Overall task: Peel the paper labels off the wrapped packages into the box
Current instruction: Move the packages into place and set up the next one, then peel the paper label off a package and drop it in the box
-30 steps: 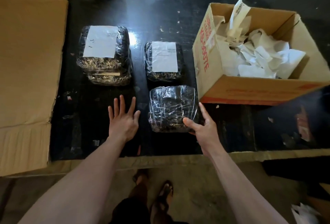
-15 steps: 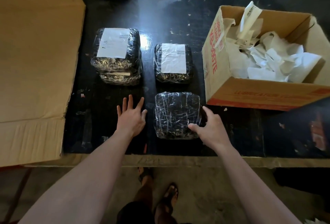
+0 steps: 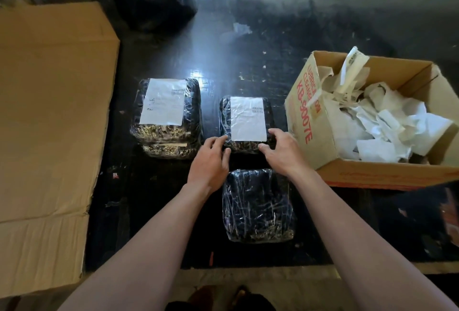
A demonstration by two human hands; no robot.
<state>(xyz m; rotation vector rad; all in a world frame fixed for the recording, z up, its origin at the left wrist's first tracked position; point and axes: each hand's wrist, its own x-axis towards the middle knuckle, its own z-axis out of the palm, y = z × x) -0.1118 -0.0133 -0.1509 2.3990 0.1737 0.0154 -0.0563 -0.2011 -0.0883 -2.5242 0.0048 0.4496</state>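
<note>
Two hands are out over a dark, glossy counter (image 3: 248, 62), and the biggest thing in sight is the flattened sheet of cardboard (image 3: 49, 124) lying well off to the outside of the left hand (image 3: 210, 161). Next in size, the open cardboard box (image 3: 310, 112) with red lettering sits just beyond the right hand (image 3: 280, 152) on its outer side, tilted a little, and it is piled with crumpled peeled paper (image 3: 387, 132). Past the left hand's outer side stands a stack of two wrapped packages (image 3: 169, 137), the top one carrying a white label (image 3: 164, 102). Under and between the forearms, nearer the person than both hands, lies a bare wrapped package (image 3: 258, 206) in wrinkled clear film, no paper on its top face. Now to the action: the labelled package (image 3: 248, 147) sits directly between the two hands, and both are on it. The left hand has its fingers curled against the package's near left corner, thumb tucked low on the front edge. The right hand is cupped over the near right corner, fingers (image 3: 275, 134) resting on the film just at the lower right corner of the white paper label (image 3: 248, 119). Both hands are loosely curled, clasping the package from either side; the label lies flat and fully stuck down.
</note>
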